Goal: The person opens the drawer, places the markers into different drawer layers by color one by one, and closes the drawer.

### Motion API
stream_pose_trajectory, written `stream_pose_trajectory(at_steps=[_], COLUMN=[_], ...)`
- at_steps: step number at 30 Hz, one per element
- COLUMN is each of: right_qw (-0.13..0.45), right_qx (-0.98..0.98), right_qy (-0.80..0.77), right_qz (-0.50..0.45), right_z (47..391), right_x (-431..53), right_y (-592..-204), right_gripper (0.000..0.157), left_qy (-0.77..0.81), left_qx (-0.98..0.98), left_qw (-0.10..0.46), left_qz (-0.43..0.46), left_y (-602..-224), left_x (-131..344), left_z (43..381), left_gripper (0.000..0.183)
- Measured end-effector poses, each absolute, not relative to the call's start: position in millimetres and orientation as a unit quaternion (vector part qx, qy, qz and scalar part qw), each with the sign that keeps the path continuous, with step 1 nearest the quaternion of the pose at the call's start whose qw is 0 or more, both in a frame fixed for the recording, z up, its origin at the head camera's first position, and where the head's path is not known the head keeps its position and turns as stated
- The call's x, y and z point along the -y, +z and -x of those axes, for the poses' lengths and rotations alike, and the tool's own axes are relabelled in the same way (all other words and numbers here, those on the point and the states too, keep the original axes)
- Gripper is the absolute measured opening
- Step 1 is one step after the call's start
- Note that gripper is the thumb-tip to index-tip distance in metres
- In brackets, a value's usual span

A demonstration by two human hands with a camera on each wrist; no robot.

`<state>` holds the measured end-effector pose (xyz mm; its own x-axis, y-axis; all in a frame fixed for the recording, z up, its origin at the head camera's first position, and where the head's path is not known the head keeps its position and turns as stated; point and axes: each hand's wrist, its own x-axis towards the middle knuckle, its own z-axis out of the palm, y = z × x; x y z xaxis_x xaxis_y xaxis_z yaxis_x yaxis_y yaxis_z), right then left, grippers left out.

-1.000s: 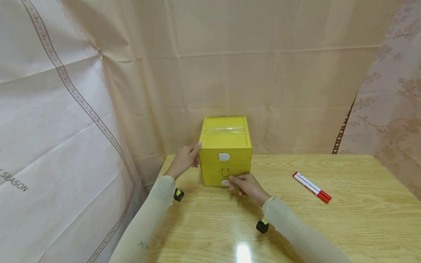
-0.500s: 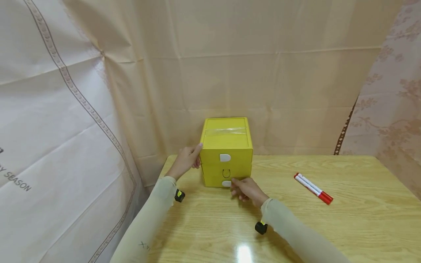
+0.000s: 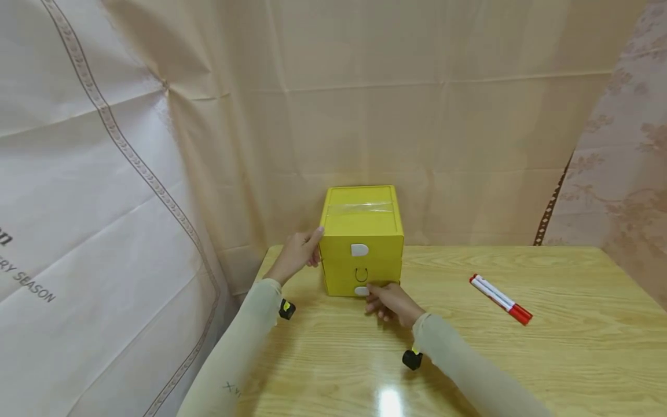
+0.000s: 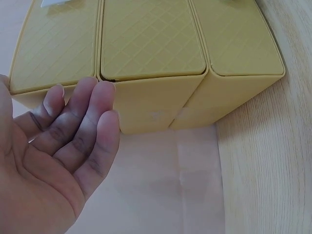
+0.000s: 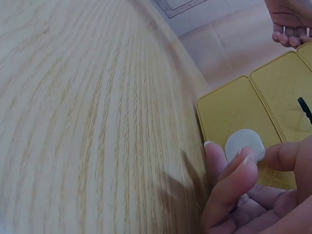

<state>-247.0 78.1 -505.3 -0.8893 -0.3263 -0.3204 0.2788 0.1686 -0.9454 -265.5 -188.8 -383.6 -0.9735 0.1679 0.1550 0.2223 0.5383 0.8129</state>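
A yellow three-drawer box [image 3: 339, 272] stands on the table, its front facing me. My left hand [image 3: 298, 255] is at its left side, thumb up by the top front corner. In the left wrist view, the loosely bent fingers [image 4: 100, 131] lie against the side wall near the drawer edges. My right hand [image 3: 393, 302] is low at the front, thumb and forefinger pinching the white pull tab [image 5: 239, 141] of the bottom drawer. The middle drawer has a black loop handle [image 3: 361, 275]; the top one carries another white tab [image 3: 359, 250]. All drawers look closed.
Two white markers with red caps [image 3: 501, 299] lie side by side on the wooden table [image 3: 573, 278], to the right of the box. Clear tape [image 3: 361, 207] crosses the box top. A beige cloth [image 3: 365, 116] hangs behind, close to the box.
The head view has shifted slightly, so box and markers appear further right. My right fingertips have come a little lower at the bottom tab. The left hand keeps its place.
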Motion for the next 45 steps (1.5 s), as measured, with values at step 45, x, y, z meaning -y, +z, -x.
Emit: stream_pose_trajectory(at_steps=[45], right_qw=[0.248], right_qx=[-0.707], right_qy=[-0.662], right_qz=[0.003], right_z=[228.7], right_x=[-78.6], right_y=[-510.0], right_gripper=[0.055], left_qy=[-0.446], left_qx=[0.887], left_qw=[0.026], left_qz=[0.116], left_y=[-382.5], left_x=[187.9], left_z=[268.1], left_gripper=[0.074])
